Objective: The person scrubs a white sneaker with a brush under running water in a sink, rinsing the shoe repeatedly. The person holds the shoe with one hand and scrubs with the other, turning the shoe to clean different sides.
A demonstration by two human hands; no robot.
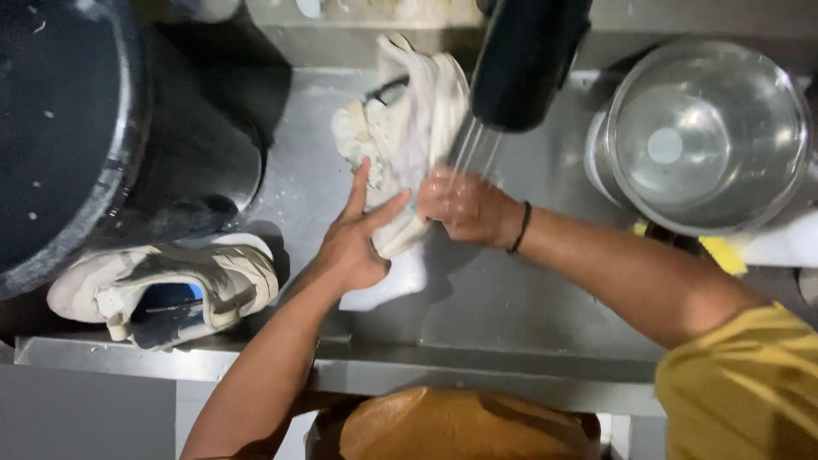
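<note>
Over the steel sink (pixel 511 298), under a stream of water from a dark spout (pixel 521 60), the person holds a white sneaker (pixel 409 136) toe-up in the middle of the basin. The left hand (pixel 354 243) presses against the shoe's heel end, fingers spread wide and flat on its side, thumb angled out. The right hand (pixel 460 204), a dark band at its wrist, sits against the other side with fingers curled onto the shoe, right where the water lands; how tightly they close cannot be told through the spray.

To rinse well here, it seems wise to keep the left palm bracing firmly so the shoe does not twist, and to let the right hand rub along the wet side while turning the shoe so the water reaches each face.

Around them: a second sneaker (pixel 162 290) lies on its side at the sink's near left edge, just below a large black tub (pixel 77 128). A shiny metal bowl (pixel 707 136) stands at the right, something yellow (pixel 724 253) peeking out beneath it. The tub crowds the left and the spout hangs close above the shoe, leaving little room to swing it.
</note>
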